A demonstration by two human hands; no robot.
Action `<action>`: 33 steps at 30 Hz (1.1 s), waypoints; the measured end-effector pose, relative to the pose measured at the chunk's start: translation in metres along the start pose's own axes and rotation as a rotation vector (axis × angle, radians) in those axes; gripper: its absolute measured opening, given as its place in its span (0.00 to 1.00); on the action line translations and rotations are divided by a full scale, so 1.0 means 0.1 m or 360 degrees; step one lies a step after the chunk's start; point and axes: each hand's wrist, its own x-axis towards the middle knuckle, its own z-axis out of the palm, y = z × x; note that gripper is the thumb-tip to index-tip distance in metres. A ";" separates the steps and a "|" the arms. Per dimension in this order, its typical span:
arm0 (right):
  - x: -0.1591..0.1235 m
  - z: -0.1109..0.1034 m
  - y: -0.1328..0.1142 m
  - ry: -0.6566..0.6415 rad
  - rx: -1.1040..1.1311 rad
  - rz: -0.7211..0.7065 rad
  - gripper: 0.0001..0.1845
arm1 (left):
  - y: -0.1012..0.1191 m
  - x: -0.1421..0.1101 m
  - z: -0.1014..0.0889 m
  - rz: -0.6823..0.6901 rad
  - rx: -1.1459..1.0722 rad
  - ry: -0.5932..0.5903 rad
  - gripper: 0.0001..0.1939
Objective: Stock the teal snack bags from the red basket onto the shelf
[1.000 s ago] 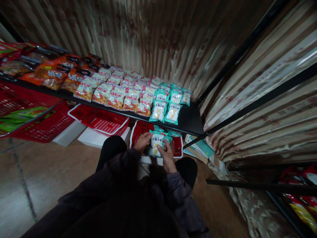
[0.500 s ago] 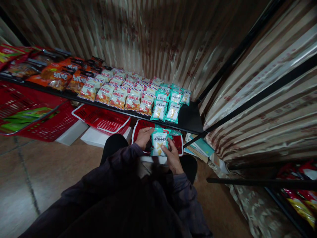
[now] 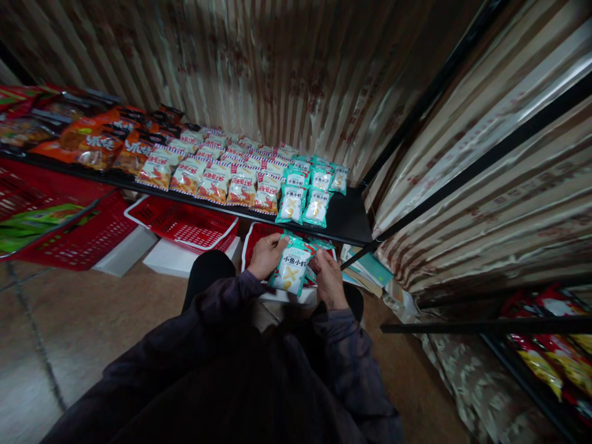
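My left hand point(image 3: 267, 256) grips the upper left corner of a teal and white snack bag point(image 3: 292, 271), its printed front turned up towards me. On the other side, my right hand point(image 3: 329, 280) is closed at the right edge of the packaging. Red and teal wrapping shows at its fingertips, but whether that belongs to this bag or one behind it is hard to tell. Beneath both hands is a red basket point(image 3: 252, 237) with a white rim, and more teal packaging shows in it. Just above, matching teal bags point(image 3: 317, 206) stand in rows on the black shelf point(image 3: 349, 216).
White and orange snack bags point(image 3: 215, 182) fill the shelf's middle, with orange bags point(image 3: 99, 148) further left. Below stand another red basket point(image 3: 185, 225) and a larger one point(image 3: 111, 225). A black bar point(image 3: 462, 327) juts in at right. Books point(image 3: 370, 265) lie under the shelf.
The held bag has tilted and shifted slightly left with my left hand. My right thumb has come off the bag's front to its right edge. The view has shifted slightly.
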 end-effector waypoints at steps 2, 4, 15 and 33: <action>0.03 0.02 -0.05 0.0089 0.0015 0.0020 0.19 | -0.01 -0.02 -0.01 0.0033 0.0052 -0.0015 0.15; 0.04 0.05 -0.08 0.0176 0.0007 0.0016 0.18 | -0.01 -0.05 0.00 0.0052 0.0068 -0.0042 0.15; 0.14 0.19 -0.09 0.0227 -0.0054 -0.0074 0.19 | 0.14 -0.17 -0.02 -0.0205 -0.0357 -0.0232 0.21; -0.31 0.09 0.14 0.0175 0.0072 0.0299 0.16 | 0.30 -0.01 0.03 -0.0621 -0.0786 0.0220 0.15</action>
